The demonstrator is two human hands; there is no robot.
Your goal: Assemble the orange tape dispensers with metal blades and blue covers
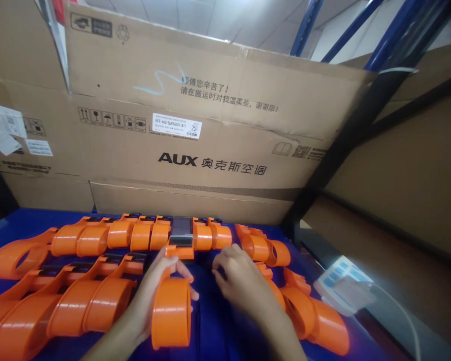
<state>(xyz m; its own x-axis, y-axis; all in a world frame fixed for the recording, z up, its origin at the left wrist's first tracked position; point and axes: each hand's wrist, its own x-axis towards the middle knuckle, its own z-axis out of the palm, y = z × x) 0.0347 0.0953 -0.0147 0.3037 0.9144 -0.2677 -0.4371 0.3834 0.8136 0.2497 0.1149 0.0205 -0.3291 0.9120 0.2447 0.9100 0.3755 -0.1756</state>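
Note:
My left hand point(165, 281) is wrapped round an orange plastic holder point(172, 313), whose round drum hangs below the fingers. At the holder's top end, a dark glossy rectangular piece point(182, 230) stands up above my left fingers. My right hand point(231, 268) is just to the right, apart from the holder, over the blue surface point(214, 321). Its fingers are curled in, and whatever they may hold is hidden. Orange holders of the same kind point(71, 306) lie in rows on the left.
More orange holders point(330, 326) lie at the right. Large printed cardboard point(195, 195) stands behind the blue surface. A dark metal post point(346, 130) slants up at the right, near a white and blue device point(346, 286) with a white cable.

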